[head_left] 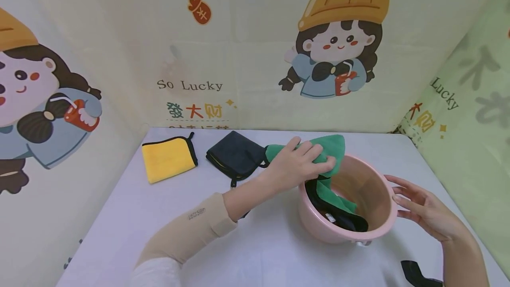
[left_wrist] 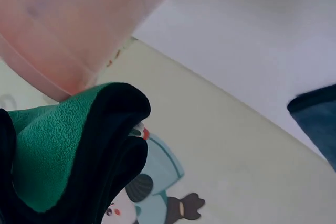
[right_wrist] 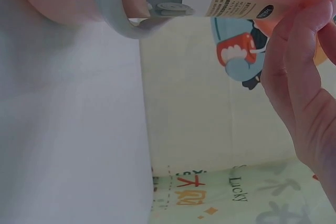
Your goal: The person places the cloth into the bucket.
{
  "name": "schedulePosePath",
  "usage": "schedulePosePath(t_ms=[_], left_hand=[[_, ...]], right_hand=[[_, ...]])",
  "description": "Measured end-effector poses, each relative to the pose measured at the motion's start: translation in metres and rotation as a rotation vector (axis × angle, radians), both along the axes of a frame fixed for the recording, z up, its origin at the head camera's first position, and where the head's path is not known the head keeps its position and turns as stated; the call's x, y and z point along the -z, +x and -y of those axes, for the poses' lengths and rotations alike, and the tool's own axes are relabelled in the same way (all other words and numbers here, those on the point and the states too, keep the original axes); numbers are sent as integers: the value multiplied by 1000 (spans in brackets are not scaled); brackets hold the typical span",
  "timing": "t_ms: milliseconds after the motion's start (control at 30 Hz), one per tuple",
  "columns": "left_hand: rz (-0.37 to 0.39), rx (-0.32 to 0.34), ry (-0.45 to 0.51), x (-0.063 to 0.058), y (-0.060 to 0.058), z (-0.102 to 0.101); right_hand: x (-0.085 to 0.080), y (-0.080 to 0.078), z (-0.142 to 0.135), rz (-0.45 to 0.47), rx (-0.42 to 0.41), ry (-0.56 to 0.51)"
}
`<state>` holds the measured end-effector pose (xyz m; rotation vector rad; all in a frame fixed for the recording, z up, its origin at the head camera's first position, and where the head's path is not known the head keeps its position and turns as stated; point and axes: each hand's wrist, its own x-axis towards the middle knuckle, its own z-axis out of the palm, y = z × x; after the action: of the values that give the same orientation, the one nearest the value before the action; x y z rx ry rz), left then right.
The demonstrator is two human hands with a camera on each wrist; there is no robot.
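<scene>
My left hand (head_left: 296,163) grips a folded green towel (head_left: 334,147) with black edging, above the left rim of a pink bucket (head_left: 318,231). In the left wrist view the towel (left_wrist: 52,140) shows its plush green face and thick black border. More green and black cloth (head_left: 338,200) with a small white tag hangs down inside the bucket, below the hand. My right hand (head_left: 426,205) holds the bucket's right rim with thumb and fingertips. In the right wrist view the right hand's fingers (right_wrist: 302,61) meet the bucket wall beside a printed label (right_wrist: 210,5).
A folded dark towel (head_left: 237,154) lies left of the bucket, partly behind the left hand. Farther left is a yellow towel (head_left: 169,158) with black trim. A black strap-like piece (head_left: 416,273) is near the front right. Printed cloth walls (head_left: 247,56) stand around the white table (head_left: 259,256).
</scene>
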<state>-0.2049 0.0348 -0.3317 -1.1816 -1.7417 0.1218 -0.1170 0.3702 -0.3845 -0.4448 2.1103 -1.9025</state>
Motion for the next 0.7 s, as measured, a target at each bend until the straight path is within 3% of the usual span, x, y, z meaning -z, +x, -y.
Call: schedulePosePath(t_ms=[233, 433, 700], left_hand=[[-23, 49, -11, 2, 8, -19], [-22, 98, -27, 13, 13, -33], [-1, 96, -97, 22, 17, -45]], right_hand=[[0, 0, 0, 4, -8, -12], [2, 0, 0, -6, -14, -22], [3, -1, -1, -17, -37, -49]])
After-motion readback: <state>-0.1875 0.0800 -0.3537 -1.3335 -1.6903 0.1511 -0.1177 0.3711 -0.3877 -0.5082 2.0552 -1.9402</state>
